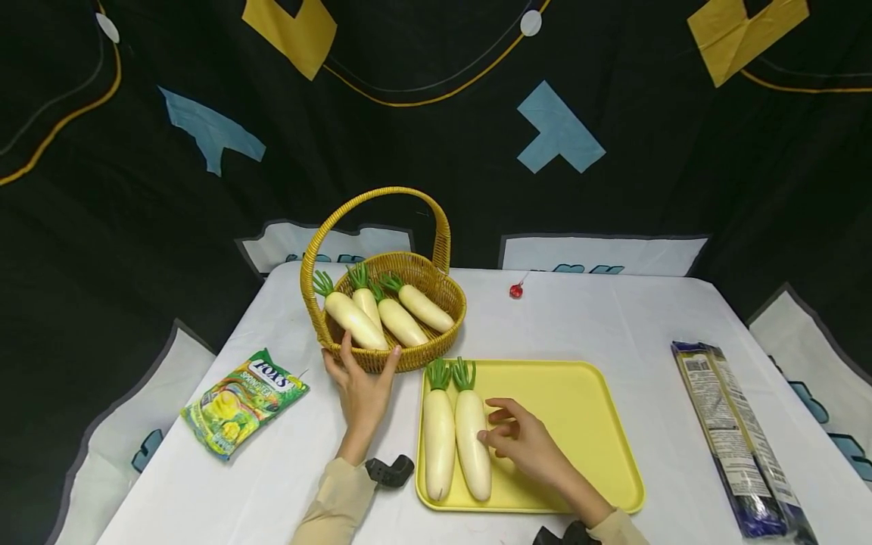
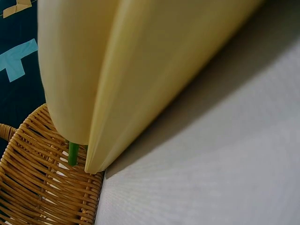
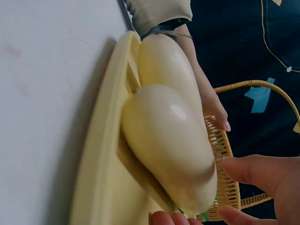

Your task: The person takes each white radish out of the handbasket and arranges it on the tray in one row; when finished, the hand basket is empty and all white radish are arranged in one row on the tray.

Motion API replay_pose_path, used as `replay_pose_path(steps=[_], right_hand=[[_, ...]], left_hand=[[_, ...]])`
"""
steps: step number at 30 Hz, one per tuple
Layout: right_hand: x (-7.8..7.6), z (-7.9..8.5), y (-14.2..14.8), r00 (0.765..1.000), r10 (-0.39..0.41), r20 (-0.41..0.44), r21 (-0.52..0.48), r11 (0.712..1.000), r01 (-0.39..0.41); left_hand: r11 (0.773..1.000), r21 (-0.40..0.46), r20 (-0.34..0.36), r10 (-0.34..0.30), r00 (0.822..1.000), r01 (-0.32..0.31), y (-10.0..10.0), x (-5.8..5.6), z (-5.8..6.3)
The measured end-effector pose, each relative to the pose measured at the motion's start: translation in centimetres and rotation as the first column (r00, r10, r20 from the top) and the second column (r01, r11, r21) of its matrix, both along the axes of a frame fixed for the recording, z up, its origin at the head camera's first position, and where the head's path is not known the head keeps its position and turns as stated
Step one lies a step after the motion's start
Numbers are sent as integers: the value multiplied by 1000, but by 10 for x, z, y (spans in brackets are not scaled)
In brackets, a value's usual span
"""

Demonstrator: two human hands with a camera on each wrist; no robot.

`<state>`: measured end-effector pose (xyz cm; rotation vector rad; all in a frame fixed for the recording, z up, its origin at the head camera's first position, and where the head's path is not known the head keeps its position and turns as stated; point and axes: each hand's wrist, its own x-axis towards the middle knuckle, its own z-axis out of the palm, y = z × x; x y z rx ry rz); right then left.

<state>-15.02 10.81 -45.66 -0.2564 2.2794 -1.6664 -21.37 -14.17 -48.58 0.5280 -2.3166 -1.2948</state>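
Observation:
My left hand point(image 1: 364, 390) reaches to the front of a wicker basket point(image 1: 453, 299), its spread fingers touching the rim. Inside the basket lie several white radishes point(image 1: 354, 319) with green tops. Two more radishes, a left one point(image 1: 439, 443) and a right one point(image 1: 472, 443), lie side by side on a yellow tray point(image 1: 565, 424). My right hand point(image 1: 527, 446) is over the tray beside the right radish, fingers loosely bent and thumb tip at its side. In the right wrist view, the thumb point(image 3: 248, 168) and fingertips stand apart near the radish's leafy end.
A green candy bag point(image 1: 245, 403) lies to the left of my left arm. At the table's right side is a long blue and clear package point(image 1: 739, 446). A small red wrapped lollipop point(image 1: 516, 291) lies near the back edge, before a black cloth point(image 1: 470, 174).

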Motion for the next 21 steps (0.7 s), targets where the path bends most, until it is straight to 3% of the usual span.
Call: replay_pose_path(steps=[9,15,21], right_hand=[[-22,7,7,998,-49,-37,-49,998,47],[-46,17,10,998,-34,-59,-94,995,29],[-74,27,1,991,-26,-134,-135,991,8]], left_hand=[[1000,-4,-2,1,1000,-1,1,0,0],[1000,5,1,4,1000,-4,1,0,1],[1000,0,-3,3,1000,-3,0,0,1]])
